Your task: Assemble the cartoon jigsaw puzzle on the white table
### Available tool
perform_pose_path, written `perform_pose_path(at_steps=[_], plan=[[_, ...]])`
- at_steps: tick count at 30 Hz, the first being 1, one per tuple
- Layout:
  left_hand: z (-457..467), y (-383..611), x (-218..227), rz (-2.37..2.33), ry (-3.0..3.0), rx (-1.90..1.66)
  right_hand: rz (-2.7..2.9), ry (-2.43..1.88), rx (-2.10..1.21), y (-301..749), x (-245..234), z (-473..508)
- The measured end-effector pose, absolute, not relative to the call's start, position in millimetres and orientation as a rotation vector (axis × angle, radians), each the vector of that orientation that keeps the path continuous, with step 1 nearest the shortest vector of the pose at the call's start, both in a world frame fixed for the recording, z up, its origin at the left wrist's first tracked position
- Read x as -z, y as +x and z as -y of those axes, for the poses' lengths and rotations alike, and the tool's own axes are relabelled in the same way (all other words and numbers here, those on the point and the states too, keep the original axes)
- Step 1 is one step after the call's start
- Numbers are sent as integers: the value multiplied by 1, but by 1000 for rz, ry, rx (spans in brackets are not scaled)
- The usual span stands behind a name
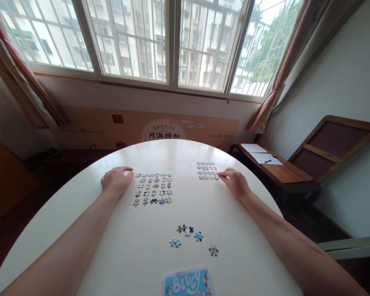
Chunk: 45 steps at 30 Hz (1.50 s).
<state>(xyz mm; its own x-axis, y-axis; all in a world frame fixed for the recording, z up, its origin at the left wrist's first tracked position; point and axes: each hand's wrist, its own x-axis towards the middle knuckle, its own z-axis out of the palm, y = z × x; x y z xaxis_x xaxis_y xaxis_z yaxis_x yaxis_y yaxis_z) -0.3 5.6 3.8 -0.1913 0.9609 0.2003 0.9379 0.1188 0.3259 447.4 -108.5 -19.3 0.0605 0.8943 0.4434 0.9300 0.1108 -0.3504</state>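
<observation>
My right hand (236, 182) is at the right edge of a small grid of puzzle pieces (206, 167), thumb and forefinger pinched on a puzzle piece (217, 178) in the lowest row. The fingers partly cover that piece. On the left, my left hand (117, 181) rests on the table beside a larger grid of puzzle pieces (154, 192). Its thumb and forefinger are apart, and nothing shows between them. The pieces of both grids lie separate in rows, mostly with small gaps between them.
Several loose puzzle pieces (188, 231) lie nearer to me on the round white table (126, 246). A blue Bluey box or card (188, 281) sits at the near edge. Right of the table stands a wooden bench (283, 174) with papers (267, 158) and a pen.
</observation>
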Motion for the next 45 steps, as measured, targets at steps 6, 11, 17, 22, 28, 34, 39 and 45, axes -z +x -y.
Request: perform_pose_path(at_steps=[6, 11, 17, 22, 28, 34, 39, 45], plan=[[-6, 1, -3, -2305, 1962, -592, 2010, -1414, -130, 420, 3, 136], [-4, 3, -4, -2303, 1957, -594, 2430, -972, -349, 368, -8, 167], [-3, 2, -4, -2300, 1962, -613, 2661, -843, -279, 340, -6, 180], [-4, 2, -4, -2291, 1945, -627, 2662, -1024, -125, 357, -13, 172], [-4, 1, -4, -2295, 1959, -635, 2378, -1641, -119, 422, -24, 156], [-4, 1, -5, -2306, 1952, -618, 2202, -1966, -54, 444, -20, 148], [-2, 2, -7, -2296, 1941, -606, 2025, -2142, 27, 445, -11, 138], [0, 3, -9, -2297, 1948, -601, 1923, -2109, 40, 451, -3, 127]])
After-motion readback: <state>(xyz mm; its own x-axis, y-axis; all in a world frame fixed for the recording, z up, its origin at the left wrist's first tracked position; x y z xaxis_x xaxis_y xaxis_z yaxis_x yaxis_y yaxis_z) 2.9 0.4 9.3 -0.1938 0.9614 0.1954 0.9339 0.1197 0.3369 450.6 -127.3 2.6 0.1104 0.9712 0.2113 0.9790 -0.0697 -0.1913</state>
